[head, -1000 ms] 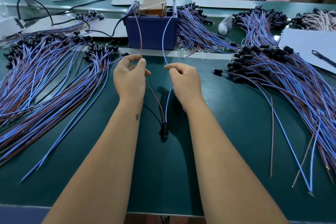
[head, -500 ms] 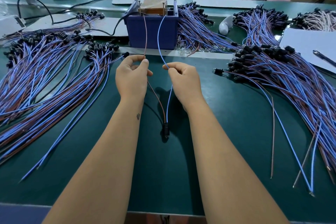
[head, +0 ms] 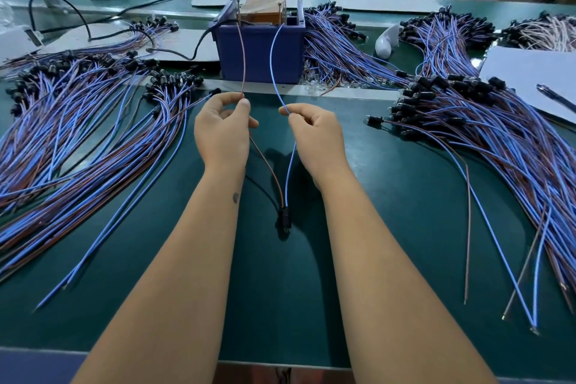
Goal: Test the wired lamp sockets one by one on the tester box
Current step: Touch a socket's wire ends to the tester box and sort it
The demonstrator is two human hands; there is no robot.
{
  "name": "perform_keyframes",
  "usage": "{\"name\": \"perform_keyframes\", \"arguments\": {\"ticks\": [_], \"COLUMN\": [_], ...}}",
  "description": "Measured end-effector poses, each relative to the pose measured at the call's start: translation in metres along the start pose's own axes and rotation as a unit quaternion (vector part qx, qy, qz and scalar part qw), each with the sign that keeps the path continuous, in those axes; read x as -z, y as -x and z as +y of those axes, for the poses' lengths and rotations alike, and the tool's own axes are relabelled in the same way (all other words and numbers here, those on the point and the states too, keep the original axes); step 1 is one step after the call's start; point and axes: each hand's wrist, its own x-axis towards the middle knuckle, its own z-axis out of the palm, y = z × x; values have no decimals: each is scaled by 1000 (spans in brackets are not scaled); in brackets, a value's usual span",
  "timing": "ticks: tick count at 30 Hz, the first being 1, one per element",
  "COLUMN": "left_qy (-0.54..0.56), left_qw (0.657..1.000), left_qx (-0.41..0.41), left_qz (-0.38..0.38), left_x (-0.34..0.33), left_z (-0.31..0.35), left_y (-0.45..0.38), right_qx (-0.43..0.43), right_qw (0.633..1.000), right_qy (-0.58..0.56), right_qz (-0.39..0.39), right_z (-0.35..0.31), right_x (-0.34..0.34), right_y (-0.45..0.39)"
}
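Blue tester box at the far end of the green surface, w/ a brown block inside. L hand pinches the brown wire, R hand pinches the blue wire; both wire ends reach up to the box top. Black lamp socket hangs below, btwn the wrists, near the surface. Piles of wired sockets lie left & right.

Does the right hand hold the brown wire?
No, the right hand pinches the blue wire, while the left hand pinches the brown wire.
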Motion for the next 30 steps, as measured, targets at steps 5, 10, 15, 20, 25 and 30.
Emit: {"name": "perform_keyframes", "arguments": {"ticks": [5,10,15,20,25,30], "left_qy": [2,6,9,17,21,11], "left_qw": [1000,1000,1000,1000,1000,1000], "left_qx": [-2,-4,-4,-3,2,5], "left_qz": [4,6,6,8,10,1], "left_x": [0,1,1,1,1,1], "left_z": [-1,-1,-1,-2,0,1], "left_y": [-1,-1,-2,-2,-4,-3], "right_qx": [3,11,15,23,25,29], "right_qw": [1000,1000,1000,1000,1000,999], "right_qy": [5,10,2,2,4,4], "right_qz": [-6,-14,-17,-14,-14,-20], "right_z": [0,1,2,4,4,3], "right_x": [-1,-2,-2,-2,-2,-1], "right_y": [-2,-2,-2,-3,-3,-2]}}
